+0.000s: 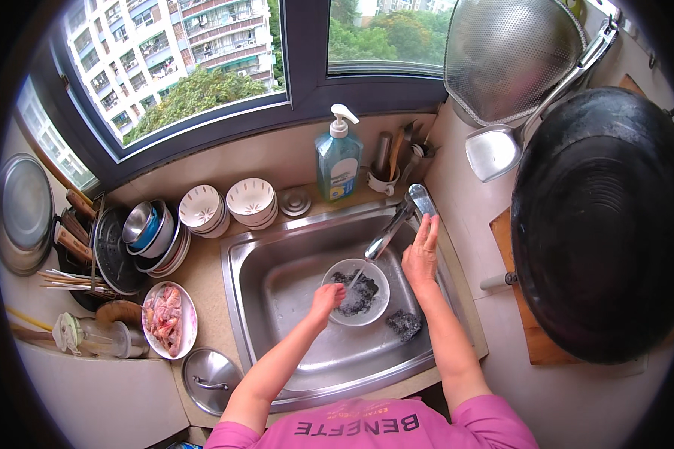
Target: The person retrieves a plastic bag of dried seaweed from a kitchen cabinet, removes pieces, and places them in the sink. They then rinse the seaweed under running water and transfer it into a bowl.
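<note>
A stream of water runs from the chrome faucet (pixel 383 240) into a translucent bowl (pixel 383 310) in the stainless steel sink (pixel 281 348). Dark, wet pieces (pixel 365 298) lie in the bowl, too blurred to name. My left hand (pixel 329 298) is over the bowl's left rim, fingers curled beside the stream; whether it grips anything is hidden. The extended fingers of my right hand (pixel 422 255) touch the faucet's lever handle (pixel 422 197) from below, without closing around it. Right of the bowl, a dark grey wire scouring pad (pixel 404 325) rests on the sink floor.
Left of the sink stand a plate of raw meat (pixel 165 320), a steel lid (pixel 210 379) and stacked bowls (pixel 200 207). Behind it are a pump bottle (pixel 338 163) and a utensil cup (pixel 383 182). A large black wok (pixel 601 224) hangs at right, beside a spatula (pixel 491 150).
</note>
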`<state>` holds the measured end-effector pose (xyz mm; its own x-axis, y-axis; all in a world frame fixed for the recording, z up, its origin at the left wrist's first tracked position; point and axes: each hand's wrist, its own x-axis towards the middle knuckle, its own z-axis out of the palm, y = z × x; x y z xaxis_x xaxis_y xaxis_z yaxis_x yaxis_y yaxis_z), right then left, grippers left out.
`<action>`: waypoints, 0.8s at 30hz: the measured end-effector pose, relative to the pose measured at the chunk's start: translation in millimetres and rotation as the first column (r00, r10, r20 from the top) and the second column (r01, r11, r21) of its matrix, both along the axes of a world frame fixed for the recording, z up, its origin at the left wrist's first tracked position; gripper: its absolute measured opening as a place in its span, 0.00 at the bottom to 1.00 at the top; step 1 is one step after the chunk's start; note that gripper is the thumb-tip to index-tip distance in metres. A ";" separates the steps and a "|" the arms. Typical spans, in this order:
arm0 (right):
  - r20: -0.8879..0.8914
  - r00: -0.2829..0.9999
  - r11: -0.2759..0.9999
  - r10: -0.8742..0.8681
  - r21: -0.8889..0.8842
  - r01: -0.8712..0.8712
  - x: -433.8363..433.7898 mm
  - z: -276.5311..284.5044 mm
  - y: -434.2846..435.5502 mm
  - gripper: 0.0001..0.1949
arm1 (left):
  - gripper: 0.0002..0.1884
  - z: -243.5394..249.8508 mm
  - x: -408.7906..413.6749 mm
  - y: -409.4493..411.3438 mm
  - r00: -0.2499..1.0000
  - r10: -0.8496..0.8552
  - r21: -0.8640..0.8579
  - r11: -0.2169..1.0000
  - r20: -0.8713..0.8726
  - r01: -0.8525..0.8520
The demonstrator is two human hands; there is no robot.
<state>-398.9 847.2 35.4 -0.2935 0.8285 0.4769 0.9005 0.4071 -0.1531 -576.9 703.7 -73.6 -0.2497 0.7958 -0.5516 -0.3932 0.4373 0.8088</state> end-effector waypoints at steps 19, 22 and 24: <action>-0.116 0.993 1.000 0.020 -0.010 -0.022 4.0 -15.2 5.6 0.43 | 0.16 22.3 -6.2 7.4 0.995 0.104 0.112 0.988 -0.002 -0.103; -0.119 0.993 1.000 0.025 -0.001 -0.025 3.9 -16.8 6.3 0.43 | 0.15 22.8 -6.0 7.8 0.994 0.110 0.114 0.987 0.008 -0.111; -0.131 0.991 0.999 0.033 -0.002 -0.034 3.7 -16.7 6.6 0.43 | 0.15 22.6 -5.9 8.3 0.994 0.110 0.112 0.987 0.014 -0.111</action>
<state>-395.2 853.8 18.7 -0.2566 0.8214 0.5094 0.8586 0.4358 -0.2701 -582.9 712.0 -51.1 -0.3358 0.8208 -0.4622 -0.4409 0.2967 0.8471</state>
